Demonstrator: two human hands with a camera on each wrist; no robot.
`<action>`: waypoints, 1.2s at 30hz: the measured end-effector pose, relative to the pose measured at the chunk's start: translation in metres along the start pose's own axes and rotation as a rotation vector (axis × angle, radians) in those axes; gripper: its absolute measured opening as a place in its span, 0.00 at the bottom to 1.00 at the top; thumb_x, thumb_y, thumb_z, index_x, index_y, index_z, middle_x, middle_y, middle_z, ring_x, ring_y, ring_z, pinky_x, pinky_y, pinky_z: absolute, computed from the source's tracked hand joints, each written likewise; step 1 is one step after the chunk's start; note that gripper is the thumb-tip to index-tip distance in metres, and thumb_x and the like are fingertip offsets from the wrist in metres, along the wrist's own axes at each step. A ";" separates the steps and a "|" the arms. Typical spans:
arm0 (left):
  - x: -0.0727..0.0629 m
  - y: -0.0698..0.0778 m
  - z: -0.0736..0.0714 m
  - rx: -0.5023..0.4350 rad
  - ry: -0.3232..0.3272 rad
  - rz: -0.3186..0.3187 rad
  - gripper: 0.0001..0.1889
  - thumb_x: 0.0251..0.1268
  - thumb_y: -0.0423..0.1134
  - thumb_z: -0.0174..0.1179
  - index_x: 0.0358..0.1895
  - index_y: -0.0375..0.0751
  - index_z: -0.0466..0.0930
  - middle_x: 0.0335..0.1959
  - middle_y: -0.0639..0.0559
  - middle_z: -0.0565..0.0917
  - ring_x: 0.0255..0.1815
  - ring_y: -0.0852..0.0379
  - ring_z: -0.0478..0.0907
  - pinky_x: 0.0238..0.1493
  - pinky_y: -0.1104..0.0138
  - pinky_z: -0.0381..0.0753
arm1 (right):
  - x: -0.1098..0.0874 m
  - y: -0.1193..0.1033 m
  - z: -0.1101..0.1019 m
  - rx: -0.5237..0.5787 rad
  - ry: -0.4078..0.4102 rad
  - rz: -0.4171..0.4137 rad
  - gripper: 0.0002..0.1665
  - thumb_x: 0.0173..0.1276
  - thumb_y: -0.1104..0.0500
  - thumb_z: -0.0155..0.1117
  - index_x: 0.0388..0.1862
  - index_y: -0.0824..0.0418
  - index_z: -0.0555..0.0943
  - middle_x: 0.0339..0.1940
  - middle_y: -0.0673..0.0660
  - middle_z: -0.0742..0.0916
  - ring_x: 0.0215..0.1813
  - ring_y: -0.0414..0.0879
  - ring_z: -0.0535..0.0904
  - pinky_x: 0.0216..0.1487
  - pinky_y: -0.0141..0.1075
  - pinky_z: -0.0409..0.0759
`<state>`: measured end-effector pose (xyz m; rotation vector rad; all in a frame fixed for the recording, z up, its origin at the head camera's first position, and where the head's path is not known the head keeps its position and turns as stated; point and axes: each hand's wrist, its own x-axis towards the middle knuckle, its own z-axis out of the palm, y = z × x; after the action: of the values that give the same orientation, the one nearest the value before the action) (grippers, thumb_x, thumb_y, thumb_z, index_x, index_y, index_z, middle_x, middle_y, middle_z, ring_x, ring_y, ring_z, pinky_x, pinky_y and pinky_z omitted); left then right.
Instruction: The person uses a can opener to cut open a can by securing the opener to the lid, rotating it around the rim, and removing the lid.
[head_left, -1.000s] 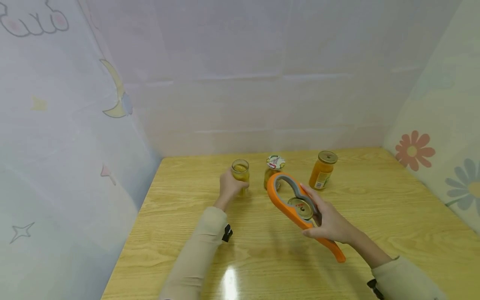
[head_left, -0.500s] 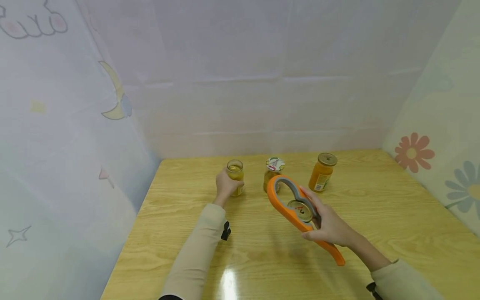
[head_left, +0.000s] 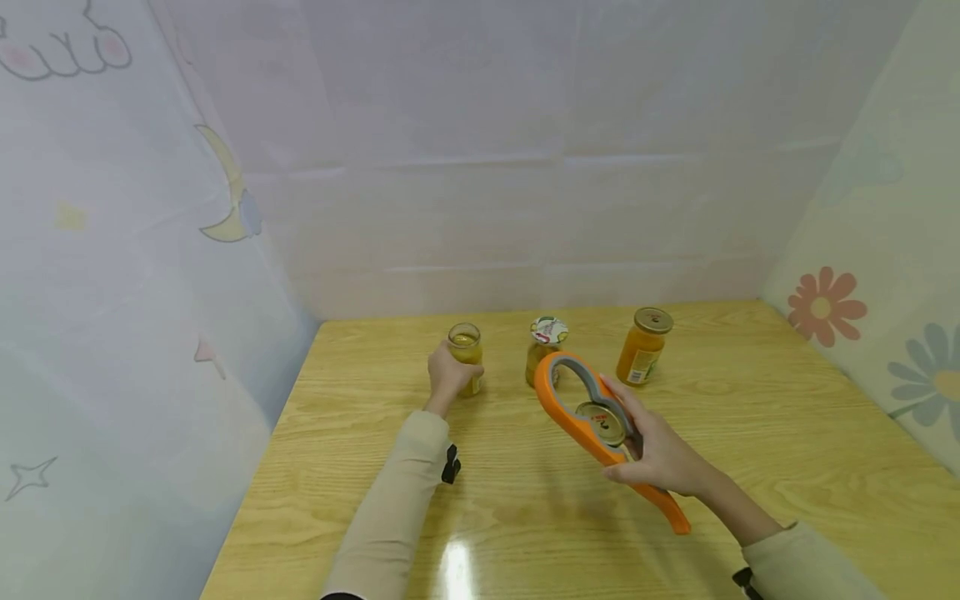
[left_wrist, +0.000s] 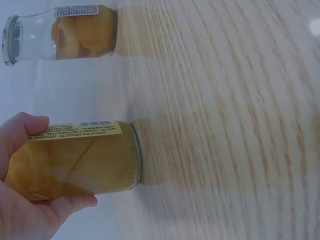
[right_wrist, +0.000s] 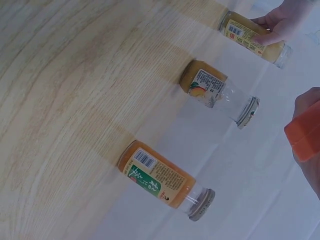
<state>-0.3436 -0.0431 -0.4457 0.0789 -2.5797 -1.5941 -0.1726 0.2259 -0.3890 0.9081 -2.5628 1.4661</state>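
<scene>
My left hand (head_left: 447, 373) grips an open glass jar (head_left: 468, 350) of yellow fruit by its side, thumb and fingers round it. The jar stands upright on the wooden table, its rim bare; in the left wrist view its label (left_wrist: 100, 129) faces the thumb. Nearer the front, my right hand (head_left: 662, 443) holds an orange jar opener (head_left: 579, 428) with a grey inner lining above the table. A round gold lid (head_left: 604, 423) sits between the opener's two arms. In the right wrist view only the orange end of the opener (right_wrist: 306, 134) shows.
Right of the held jar stands a jar with a patterned white lid (head_left: 550, 330), partly behind the opener. Farther right is a jar of orange contents (head_left: 642, 353) with a gold lid. A pale wall (head_left: 450, 208) borders the table's back.
My left hand has moved the open jar slightly left and towards me, away from the middle jar. The right hand still holds the opener and lid in nearly the same spot.
</scene>
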 end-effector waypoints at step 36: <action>-0.073 0.033 -0.025 -0.070 0.157 0.101 0.51 0.50 0.43 0.66 0.67 0.26 0.39 0.67 0.28 0.41 0.66 0.32 0.35 0.61 0.43 0.39 | 0.008 0.005 0.007 -0.045 -0.024 -0.014 0.59 0.45 0.62 0.71 0.71 0.54 0.45 0.33 0.53 0.76 0.21 0.34 0.62 0.17 0.28 0.64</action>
<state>-0.2677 -0.0427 -0.4095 0.0645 -2.3694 -1.5742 -0.1798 0.2186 -0.3944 0.9418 -2.5892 1.3960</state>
